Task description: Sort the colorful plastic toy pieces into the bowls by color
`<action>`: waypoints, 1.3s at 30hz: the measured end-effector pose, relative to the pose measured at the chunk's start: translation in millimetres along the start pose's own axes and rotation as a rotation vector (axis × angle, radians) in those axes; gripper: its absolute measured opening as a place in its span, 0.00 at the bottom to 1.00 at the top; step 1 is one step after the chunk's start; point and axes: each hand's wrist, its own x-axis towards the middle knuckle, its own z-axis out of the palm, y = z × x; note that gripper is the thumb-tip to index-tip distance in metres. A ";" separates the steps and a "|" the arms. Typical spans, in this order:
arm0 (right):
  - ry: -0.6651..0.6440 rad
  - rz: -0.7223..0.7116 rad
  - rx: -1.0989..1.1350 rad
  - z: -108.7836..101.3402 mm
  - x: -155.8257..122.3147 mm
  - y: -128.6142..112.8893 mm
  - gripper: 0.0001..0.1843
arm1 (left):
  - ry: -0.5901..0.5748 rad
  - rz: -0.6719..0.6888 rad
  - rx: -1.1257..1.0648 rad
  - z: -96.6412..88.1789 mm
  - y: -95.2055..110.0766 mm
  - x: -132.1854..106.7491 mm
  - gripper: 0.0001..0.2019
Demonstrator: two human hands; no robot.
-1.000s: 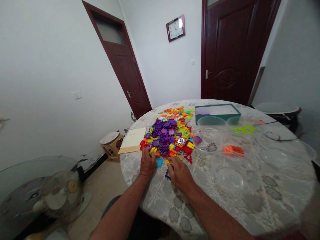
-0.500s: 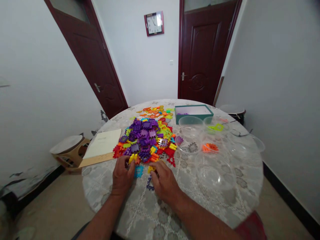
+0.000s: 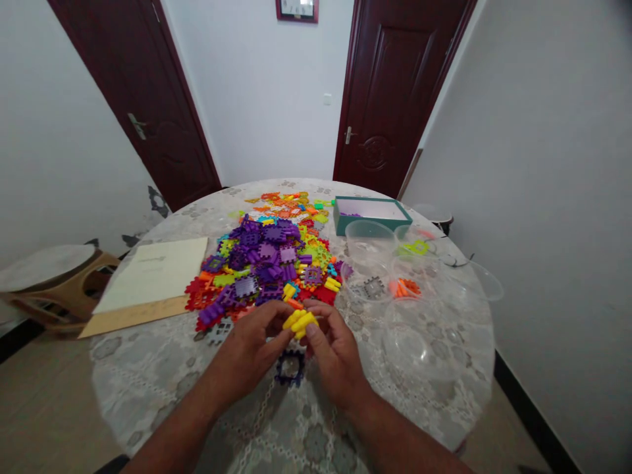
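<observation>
In front of the pile, several yellow plastic building pieces (image 3: 299, 323) are bunched between my two hands. My left hand (image 3: 254, 339) pinches them from the left, thumb and fingers closed. From the right, my right hand (image 3: 338, 355) grips the same bunch with its thumb on top. Whether the pieces are joined or only pressed together, I cannot tell. Just below my hands, a dark purple square frame piece (image 3: 281, 376) lies on the tablecloth. Beyond them spreads a heap of interlocking plastic pieces (image 3: 266, 251), mostly purple, with red, yellow, green and orange ones around.
Clear plastic bowls (image 3: 419, 345) stand on the right, some with a few pieces. A green box (image 3: 373, 226) is behind them. A paper sheet (image 3: 153, 270) lies at the left of the round table (image 3: 316, 421); a stool (image 3: 44, 270) stands beyond the edge.
My hands have come together from their separate spots, and the yellow pieces are now held between both. The view has tilted downward.
</observation>
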 end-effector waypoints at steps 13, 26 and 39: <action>-0.137 0.176 -0.162 -13.7 6.3 -15.5 0.19 | -0.075 0.054 -0.077 0.3 -10.5 -1.7 0.16; 0.194 -0.170 -1.512 -131.6 174.0 -106.5 0.25 | 0.698 -0.090 0.150 -67.1 -30.3 5.9 0.13; 0.103 -0.159 -1.648 -131.3 196.3 -87.3 0.23 | 0.595 -0.149 0.318 -86.8 -57.4 8.0 0.13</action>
